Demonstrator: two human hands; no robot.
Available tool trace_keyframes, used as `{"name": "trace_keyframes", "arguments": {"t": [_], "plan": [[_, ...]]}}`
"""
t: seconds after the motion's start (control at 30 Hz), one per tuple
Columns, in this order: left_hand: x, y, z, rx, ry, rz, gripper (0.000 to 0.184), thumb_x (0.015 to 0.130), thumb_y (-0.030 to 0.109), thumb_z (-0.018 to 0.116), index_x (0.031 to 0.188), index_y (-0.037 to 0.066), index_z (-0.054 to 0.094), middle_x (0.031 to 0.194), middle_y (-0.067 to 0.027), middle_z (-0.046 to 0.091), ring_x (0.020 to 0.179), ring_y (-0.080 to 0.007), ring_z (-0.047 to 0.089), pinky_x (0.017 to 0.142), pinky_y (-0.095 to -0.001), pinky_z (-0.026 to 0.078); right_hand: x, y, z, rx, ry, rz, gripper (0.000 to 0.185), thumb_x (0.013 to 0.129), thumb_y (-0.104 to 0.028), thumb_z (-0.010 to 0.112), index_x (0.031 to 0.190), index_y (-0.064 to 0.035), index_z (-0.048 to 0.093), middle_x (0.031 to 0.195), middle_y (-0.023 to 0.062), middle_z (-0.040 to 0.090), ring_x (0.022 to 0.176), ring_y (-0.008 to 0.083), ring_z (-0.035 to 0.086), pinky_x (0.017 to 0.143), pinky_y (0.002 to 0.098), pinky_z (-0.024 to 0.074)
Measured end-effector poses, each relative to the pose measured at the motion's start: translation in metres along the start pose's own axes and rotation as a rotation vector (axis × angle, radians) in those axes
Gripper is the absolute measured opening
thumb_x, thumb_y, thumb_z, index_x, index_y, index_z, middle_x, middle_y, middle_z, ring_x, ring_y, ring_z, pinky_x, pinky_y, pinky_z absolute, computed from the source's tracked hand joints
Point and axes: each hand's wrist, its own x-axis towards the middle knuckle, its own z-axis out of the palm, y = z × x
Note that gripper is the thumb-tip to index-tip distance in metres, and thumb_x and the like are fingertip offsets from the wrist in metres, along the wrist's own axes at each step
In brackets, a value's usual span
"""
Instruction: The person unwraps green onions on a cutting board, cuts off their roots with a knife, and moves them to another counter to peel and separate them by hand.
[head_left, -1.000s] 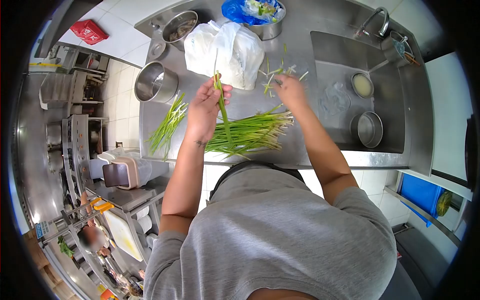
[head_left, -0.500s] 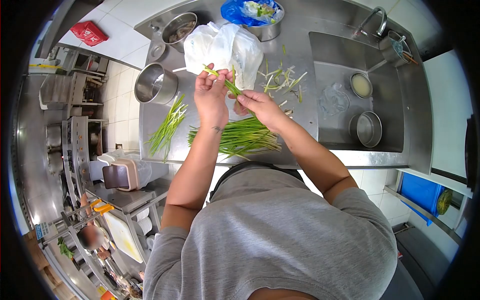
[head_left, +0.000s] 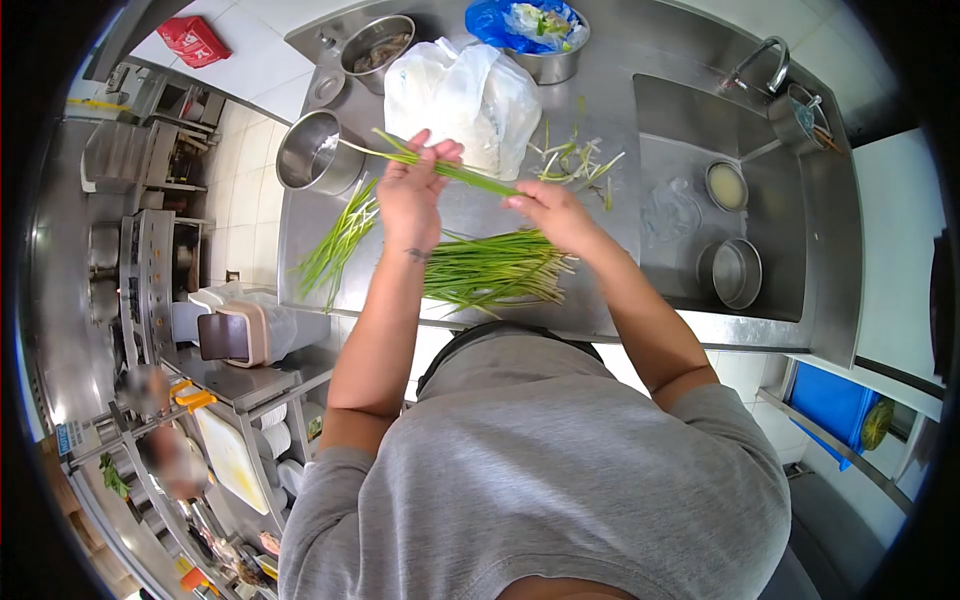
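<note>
Several thin green onions [head_left: 468, 177] stretch between my two hands above the steel counter. My left hand [head_left: 408, 205] has its fingers curled round them near the pale root ends, which stick out to the left. Between thumb and fingers, my right hand [head_left: 556, 217] pinches the green end. Below my hands lies a large bunch of green onions [head_left: 490, 270], roughly parallel, partly behind my left wrist. A smaller pile of green onions [head_left: 345, 232], white ends up, rests at the counter's left edge. Peeled scraps [head_left: 580, 160] are scattered beyond my right hand.
Behind my hands stands a white plastic bag [head_left: 455, 100]. An open steel pot [head_left: 318, 152] is at left, a pot with dark contents [head_left: 377, 52] behind it. A blue bag [head_left: 495, 22] sits in another pot. The sink [head_left: 665, 255] with bowls is at right. People show at lower left.
My hands have moved apart, and the held green onions now lie flatter, stretched sideways between them. My left hand has turned palm up more. The view has shifted slightly.
</note>
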Motion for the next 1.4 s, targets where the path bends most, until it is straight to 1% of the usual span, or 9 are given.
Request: {"name": "trace_keyframes", "arguments": {"t": [0.2, 0.4, 0.5, 0.6, 0.7, 0.8, 0.97, 1.13, 1.4], "plan": [[0.014, 0.067, -0.066, 0.183, 0.056, 0.117, 0.029, 0.093, 0.003, 0.048, 0.121, -0.004, 0.045, 0.100, -0.0165, 0.064, 0.087, -0.0230, 0.065, 0.079, -0.0320, 0.053, 0.003, 0.052, -0.047, -0.091, 0.352, 0.092, 0.019, 0.088, -0.022, 0.058, 0.092, -0.0062, 0.067, 0.077, 0.0091, 0.064, 0.071, 0.0192, 0.059, 0.068, 0.0314, 0.0475], [0.034, 0.102, -0.170, 1.261, 0.093, 0.053, 0.033, 0.083, 0.007, 0.060, 0.116, 0.005, 0.058, 0.088, -0.0097, 0.068, 0.077, -0.0250, 0.066, 0.071, -0.0334, 0.052, 0.005, 0.059, -0.074, 0.004, 0.649, 0.136, 0.020, 0.087, -0.024, 0.061, 0.093, -0.0052, 0.067, 0.065, 0.0042, 0.059, 0.053, 0.0117, 0.051, 0.052, 0.0279, 0.0436], [0.059, 0.060, -0.238, 1.921, -0.043, -0.012, 0.048, 0.079, 0.011, 0.064, 0.124, 0.004, 0.051, 0.104, -0.0153, 0.064, 0.087, -0.0327, 0.064, 0.079, -0.0398, 0.050, 0.012, 0.068, -0.059, -0.096, 0.626, 0.126, 0.021, 0.086, -0.024, 0.062, 0.094, -0.0056, 0.067, 0.063, 0.0043, 0.059, 0.053, 0.0132, 0.051, 0.053, 0.0287, 0.0436], [0.054, 0.018, -0.282, 1.975, 0.065, 0.068, 0.056, 0.075, 0.011, 0.065, 0.129, 0.006, 0.047, 0.119, -0.0196, 0.056, 0.105, -0.0393, 0.055, 0.088, -0.0464, 0.044, 0.014, 0.097, -0.038, -0.246, 0.586, -0.031, 0.021, 0.086, -0.023, 0.062, 0.098, -0.0054, 0.066, 0.067, 0.0068, 0.061, 0.060, 0.0163, 0.056, 0.060, 0.0307, 0.0455], [0.041, 0.004, -0.274, 1.748, 0.208, 0.166, 0.059, 0.077, 0.008, 0.061, 0.133, 0.011, 0.043, 0.134, -0.0142, 0.045, 0.119, -0.0337, 0.046, 0.097, -0.0486, 0.037, 0.011, 0.071, -0.039, -0.296, 0.526, 0.472, 0.022, 0.085, -0.017, 0.061, 0.103, -0.0054, 0.064, 0.080, 0.0099, 0.065, 0.072, 0.0232, 0.062, 0.068, 0.0347, 0.0480], [0.017, -0.019, -0.270, 1.569, 0.178, 0.458, 0.051, 0.071, 0.000, 0.058, 0.121, 0.007, 0.052, 0.117, -0.0159, 0.055, 0.109, -0.0358, 0.050, 0.093, -0.0468, 0.039, 0.020, 0.050, -0.027, -1.056, 0.680, -0.170, 0.027, 0.083, -0.012, 0.058, 0.108, -0.0061, 0.062, 0.096, 0.0140, 0.065, 0.087, 0.0297, 0.061, 0.078, 0.0381, 0.0479], [-0.022, -0.030, -0.246, 1.321, -0.071, 0.536, 0.042, 0.067, -0.006, 0.052, 0.107, 0.005, 0.059, 0.107, -0.0159, 0.058, 0.103, -0.0363, 0.052, 0.091, -0.0454, 0.040, 0.064, 0.016, 0.071, -0.464, 0.014, 0.162, 0.037, 0.079, -0.006, 0.053, 0.115, -0.0097, 0.058, 0.116, 0.0177, 0.055, 0.108, 0.0363, 0.050, 0.093, 0.0421, 0.0411], [-0.045, -0.027, -0.249, 1.258, -0.193, 0.445, 0.041, 0.065, -0.006, 0.052, 0.104, 0.005, 0.061, 0.107, -0.0152, 0.057, 0.103, -0.0359, 0.052, 0.091, -0.0443, 0.040, 0.114, 0.038, 0.163, -0.918, 0.225, -0.369, 0.032, 0.082, -0.005, 0.048, 0.111, -0.0106, 0.058, 0.110, 0.0115, 0.058, 0.106, 0.0330, 0.052, 0.090, 0.0427, 0.0422], [-0.010, 0.015, -0.297, 1.241, -0.012, 0.523, 0.038, 0.070, -0.006, 0.055, 0.106, 0.005, 0.060, 0.109, -0.0161, 0.058, 0.103, -0.0355, 0.052, 0.091, -0.0433, 0.041, 0.117, 0.060, 0.160, -0.842, 0.028, -0.113, 0.026, 0.081, -0.003, 0.047, 0.104, -0.0080, 0.057, 0.097, 0.0124, 0.059, 0.096, 0.0335, 0.053, 0.084, 0.0439, 0.0430]]}}
